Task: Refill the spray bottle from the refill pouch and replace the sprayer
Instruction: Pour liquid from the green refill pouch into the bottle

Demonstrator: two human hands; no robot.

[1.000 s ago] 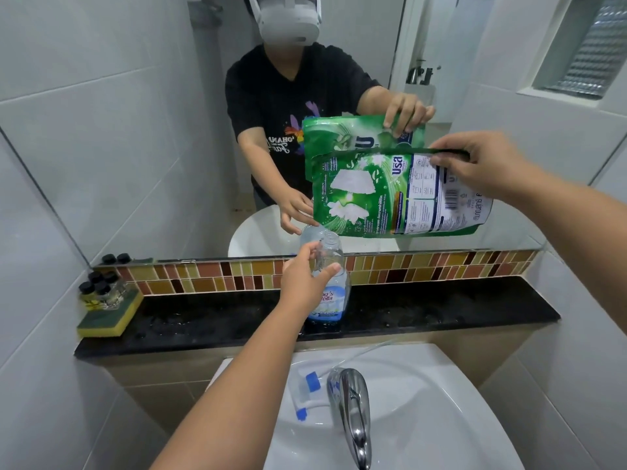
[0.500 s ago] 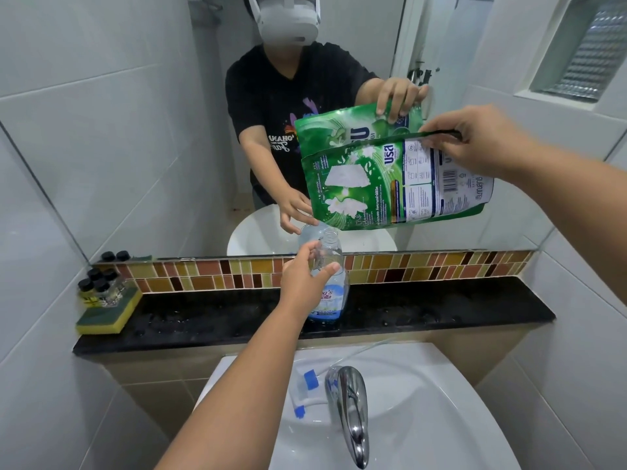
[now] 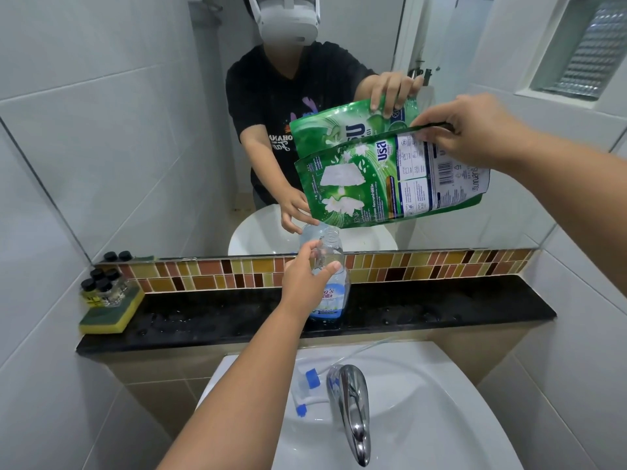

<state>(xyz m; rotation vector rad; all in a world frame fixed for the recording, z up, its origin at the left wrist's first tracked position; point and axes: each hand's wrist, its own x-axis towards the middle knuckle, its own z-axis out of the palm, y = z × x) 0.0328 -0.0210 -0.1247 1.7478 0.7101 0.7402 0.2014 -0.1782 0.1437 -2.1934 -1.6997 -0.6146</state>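
Head view: left hand (image 3: 305, 283) grips spray bottle (image 3: 330, 286); right hand (image 3: 475, 130) holds refill pouch (image 3: 373, 188) tilted above it

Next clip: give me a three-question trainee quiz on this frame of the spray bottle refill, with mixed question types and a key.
1. True or false: the sprayer is screwed onto the spray bottle.
2. Which hand steadies the bottle on the black ledge? A) left hand B) right hand C) neither
3. Fill in: the refill pouch is held tilted, its lower corner just above the bottle's open ____.

Key
1. False: it lies in the sink beside the faucet.
2. A; the right hand pinches the pouch's upper edge.
3. neck
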